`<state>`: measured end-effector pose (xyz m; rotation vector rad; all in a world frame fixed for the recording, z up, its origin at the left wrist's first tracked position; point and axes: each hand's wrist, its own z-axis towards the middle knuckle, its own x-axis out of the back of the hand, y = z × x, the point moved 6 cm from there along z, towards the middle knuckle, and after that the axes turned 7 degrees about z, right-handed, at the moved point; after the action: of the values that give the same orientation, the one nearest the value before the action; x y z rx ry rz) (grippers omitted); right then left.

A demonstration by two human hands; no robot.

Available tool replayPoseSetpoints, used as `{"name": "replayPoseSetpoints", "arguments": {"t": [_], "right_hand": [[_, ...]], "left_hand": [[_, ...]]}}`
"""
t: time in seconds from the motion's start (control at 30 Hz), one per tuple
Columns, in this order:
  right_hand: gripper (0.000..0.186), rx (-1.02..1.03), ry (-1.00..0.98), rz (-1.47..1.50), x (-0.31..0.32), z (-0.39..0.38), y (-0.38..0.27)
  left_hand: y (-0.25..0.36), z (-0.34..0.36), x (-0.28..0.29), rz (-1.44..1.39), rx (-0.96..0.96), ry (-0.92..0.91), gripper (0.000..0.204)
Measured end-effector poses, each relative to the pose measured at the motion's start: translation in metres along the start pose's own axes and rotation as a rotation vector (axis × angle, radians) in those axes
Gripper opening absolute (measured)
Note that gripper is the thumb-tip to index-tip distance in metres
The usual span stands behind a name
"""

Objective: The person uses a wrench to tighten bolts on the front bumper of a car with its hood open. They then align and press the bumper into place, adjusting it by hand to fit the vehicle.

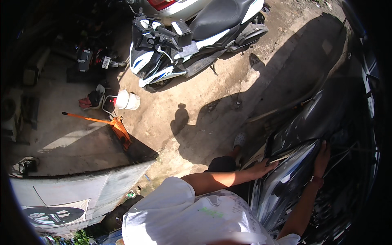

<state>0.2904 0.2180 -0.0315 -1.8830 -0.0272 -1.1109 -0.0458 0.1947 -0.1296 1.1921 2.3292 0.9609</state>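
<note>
A glossy car headlight point(281, 179) with a clear, reflecting lens lies between my two hands at the front corner of a dark car. My left hand point(262, 168) grips its left edge, fingers bent over the rim near a pale yellowish strip. On the opposite side, next to the engine bay, my right hand point(322, 158) holds the edge with its fingers close together; a dark band circles that wrist. The undersides of both hands are hidden. Whether the headlight is loose or fixed in the car, I cannot tell.
The dark fender point(322, 110) stretches beyond the headlight, and the engine bay point(326, 208) lies exposed at right. Across the sunlit ground stand a white-and-black scooter point(204, 41), a white bucket point(128, 100) and an orange floor jack point(121, 131). A pale panel point(94, 188) borders the lower left.
</note>
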Motion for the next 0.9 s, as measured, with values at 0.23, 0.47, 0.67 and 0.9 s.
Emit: {"name": "replayPoseSetpoints", "arguments": {"t": [0.23,0.47,0.67,0.9], "right_hand": [[0.083,0.030,0.033,-0.030,-0.002,0.001,0.002],[0.081,0.055,-0.003,0.027,-0.002,-0.001,-0.002],[0.080,0.061,0.016,0.009,-0.002,0.000,-0.005],[0.078,0.086,0.040,0.036,-0.002,-0.001,-0.004]], "left_hand": [[-0.005,0.007,-0.002,0.012,-0.002,-0.017,0.113],[0.007,-0.003,0.003,0.010,0.040,-0.055,0.117],[0.010,0.000,0.001,-0.039,0.031,-0.050,0.118],[0.003,0.018,0.006,0.007,0.038,-0.038,0.110]]}}
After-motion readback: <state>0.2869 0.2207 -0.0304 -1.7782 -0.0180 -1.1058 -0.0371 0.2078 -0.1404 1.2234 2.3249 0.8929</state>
